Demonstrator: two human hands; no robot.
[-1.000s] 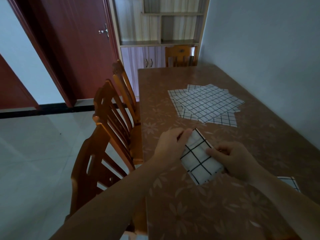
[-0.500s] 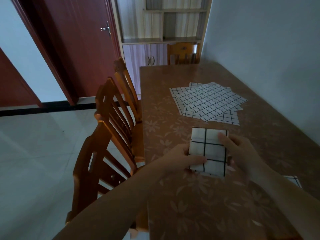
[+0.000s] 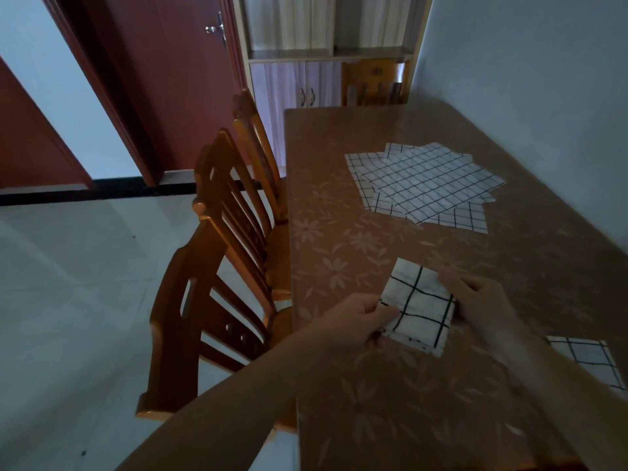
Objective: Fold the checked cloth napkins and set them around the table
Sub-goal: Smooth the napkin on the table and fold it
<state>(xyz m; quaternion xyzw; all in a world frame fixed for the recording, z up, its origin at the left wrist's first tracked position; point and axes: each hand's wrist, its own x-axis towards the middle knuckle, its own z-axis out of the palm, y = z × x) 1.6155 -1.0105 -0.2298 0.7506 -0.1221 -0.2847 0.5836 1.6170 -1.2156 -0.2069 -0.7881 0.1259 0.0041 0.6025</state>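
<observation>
Partly hidden, head view: near-right corner of folded napkin [image 3: 417, 307] covered by right hand [image 3: 475, 300]; near-left edge covered by left hand [image 3: 356, 317]. Left thumb on top, pinching the napkin's left edge; fingers below, out of sight. Right hand gripping the right edge, thumb on top; remaining fingers not distinguishable. Whether napkin rests on or sits just above table [image 3: 390, 419]: cannot tell. Second folded napkin [image 3: 584, 362] at near right, cut off by the right forearm and frame edge. Pile of unfolded checked napkins [image 3: 424, 185] fanned out farther along the table, well apart from the hands; exact count not readable. Table surface brown with pale flower pattern, right side against plain wall. Three wooden chairs [image 3: 217, 273] along left side, a fourth chair [image 3: 373, 83] at far end. Cabinet [image 3: 295, 83] with shelves beyond; red-brown door [image 3: 176, 79] at left; pale tiled floor.
</observation>
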